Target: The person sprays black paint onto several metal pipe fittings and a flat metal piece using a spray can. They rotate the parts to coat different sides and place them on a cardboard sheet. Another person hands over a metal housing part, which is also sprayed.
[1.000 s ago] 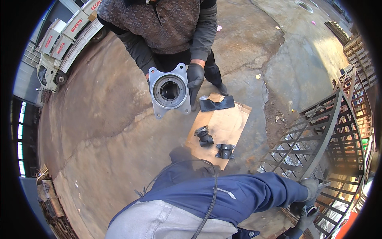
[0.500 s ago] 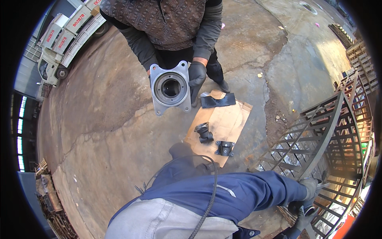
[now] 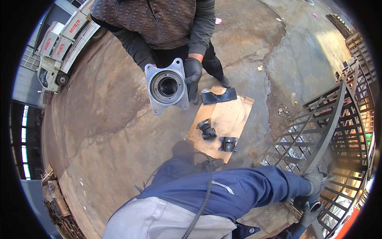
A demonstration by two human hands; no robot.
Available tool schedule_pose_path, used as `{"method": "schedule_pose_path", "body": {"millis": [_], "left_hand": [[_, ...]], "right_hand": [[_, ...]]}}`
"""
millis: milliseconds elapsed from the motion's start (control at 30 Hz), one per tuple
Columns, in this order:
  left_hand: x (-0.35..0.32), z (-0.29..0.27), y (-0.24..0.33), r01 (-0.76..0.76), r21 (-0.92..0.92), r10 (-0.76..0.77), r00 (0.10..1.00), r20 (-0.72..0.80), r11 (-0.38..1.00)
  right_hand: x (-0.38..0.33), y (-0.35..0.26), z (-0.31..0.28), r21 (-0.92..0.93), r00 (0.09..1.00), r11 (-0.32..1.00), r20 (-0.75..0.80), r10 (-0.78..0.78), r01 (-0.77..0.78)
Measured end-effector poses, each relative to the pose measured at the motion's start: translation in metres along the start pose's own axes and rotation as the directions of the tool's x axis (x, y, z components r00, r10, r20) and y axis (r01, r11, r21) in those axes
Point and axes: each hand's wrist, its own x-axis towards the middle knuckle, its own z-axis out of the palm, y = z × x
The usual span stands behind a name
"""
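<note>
Both my arms, in blue sleeves, reach to the right beside a dark metal rack. My left hand (image 3: 313,180), in a grey glove, is closed at the upper end of a dark tubular part (image 3: 316,206) with a round open end. Lower down, my right hand (image 3: 308,217), also gloved, wraps the same part near that ring-like end. The gloves hide much of the part, so its full shape cannot be made out. Across from me, a person (image 3: 159,24) in dark gloves holds up a grey metal flanged housing (image 3: 154,100) with a round bore and holed corner lugs.
Flattened cardboard (image 3: 238,115) lies on the concrete, carrying a dark pipe fitting (image 3: 207,129), a dark flanged bracket (image 3: 228,144) and a black sheet (image 3: 219,96). The slatted metal rack (image 3: 332,123) stands close on the right. A truck (image 3: 49,73) is parked far left; pallets (image 3: 360,51) stand far right.
The view has shifted slightly. The other person's housing sits a little further left and is turned slightly. My hands appear a little higher, still on the dark part.
</note>
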Motion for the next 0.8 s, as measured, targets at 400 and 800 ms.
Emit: {"method": "schedule_pose_path", "body": {"millis": [400, 800], "left_hand": [[-0.045, -0.056, 0.026, -0.067, 0.315, 0.032, 0.993, 0.113, 0.947], [-0.157, -0.249, -0.108, -0.104, 0.353, 0.083, 0.994, 0.074, 0.930]], "right_hand": [[-0.017, -0.029, 0.003, 0.142, 0.994, 0.990, -0.101, 0.037, -0.022], [-0.177, -0.241, 0.104, 0.242, 0.998, 0.970, -0.060, 0.009, 0.006]]}}
